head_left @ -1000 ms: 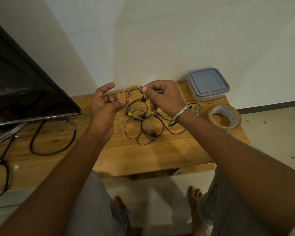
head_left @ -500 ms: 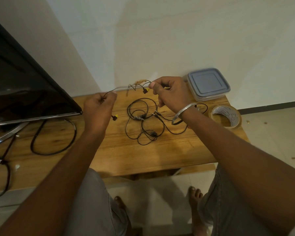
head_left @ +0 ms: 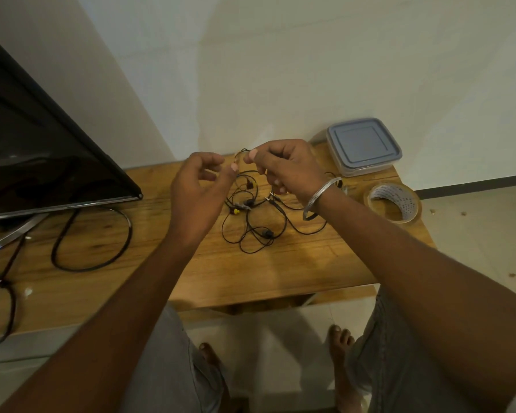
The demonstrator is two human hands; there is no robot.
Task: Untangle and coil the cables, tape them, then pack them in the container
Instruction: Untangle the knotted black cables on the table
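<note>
Seen from the head, the right hand [head_left: 286, 169] pinches a strand of the cables [head_left: 246, 206], whose tangle lies on the table [head_left: 280, 278] at its 6 o'clock, whether the curled left hand [head_left: 198, 187] grips it cannot be told, and a sharp tug could tighten the knots.

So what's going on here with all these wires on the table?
A person stands at a wooden table untangling thin black cables. The right hand pinches a strand held above the pile. The left hand is curled right beside that strand, though whether it grips it is unclear. Most of the tangle lies loose on the table, not yet coiled. The tape roll sits untouched at the right end, and the container behind it has its lid on.
</note>
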